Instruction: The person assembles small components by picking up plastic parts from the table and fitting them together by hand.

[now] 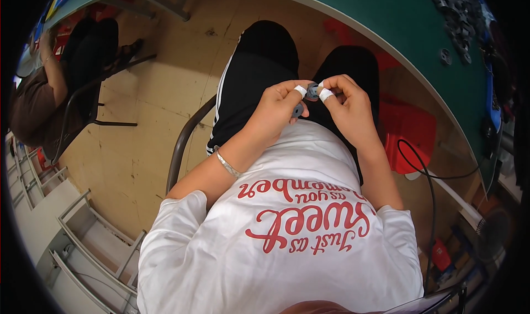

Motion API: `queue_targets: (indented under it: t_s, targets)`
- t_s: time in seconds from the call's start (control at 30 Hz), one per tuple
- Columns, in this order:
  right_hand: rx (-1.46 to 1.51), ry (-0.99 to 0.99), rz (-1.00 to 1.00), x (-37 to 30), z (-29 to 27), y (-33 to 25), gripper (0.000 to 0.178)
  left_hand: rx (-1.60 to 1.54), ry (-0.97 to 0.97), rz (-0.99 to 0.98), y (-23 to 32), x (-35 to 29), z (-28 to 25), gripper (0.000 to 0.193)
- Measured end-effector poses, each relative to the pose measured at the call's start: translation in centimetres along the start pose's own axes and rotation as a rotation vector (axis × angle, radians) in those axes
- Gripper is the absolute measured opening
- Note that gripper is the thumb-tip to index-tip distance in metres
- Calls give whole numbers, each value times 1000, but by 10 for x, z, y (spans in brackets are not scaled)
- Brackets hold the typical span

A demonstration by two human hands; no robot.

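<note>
Above my lap, my left hand pinches a small grey round part between thumb and forefinger. A second grey piece with a dark spot in it is tucked under the curled fingers of the same hand. From the other side, my right hand closes thumb and forefinger at the edge of the first part. White tape wraps fingertips on both hands. Whether my right fingers also hold something tiny is too small to tell.
A green-topped table curves ahead and to the right, with a heap of grey parts and one loose grey part. A red stool and a black cable are at the right. Another person sits at the left.
</note>
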State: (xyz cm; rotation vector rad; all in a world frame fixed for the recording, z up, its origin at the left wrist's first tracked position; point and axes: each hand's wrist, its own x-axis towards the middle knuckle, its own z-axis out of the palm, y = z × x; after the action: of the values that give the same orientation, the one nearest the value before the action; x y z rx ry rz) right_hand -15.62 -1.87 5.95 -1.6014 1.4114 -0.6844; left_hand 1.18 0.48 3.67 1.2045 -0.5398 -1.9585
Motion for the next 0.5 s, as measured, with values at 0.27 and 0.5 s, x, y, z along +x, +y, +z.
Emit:
queue_targets:
  t_s: [0.27,0.5]
  targets:
    - [443,-64,292,1,10,18,10,-57,6,-50,-2,4,-4,26]
    - [372,-6,249,1,18,16,10,-63,15,-39,-3,5,-4,25]
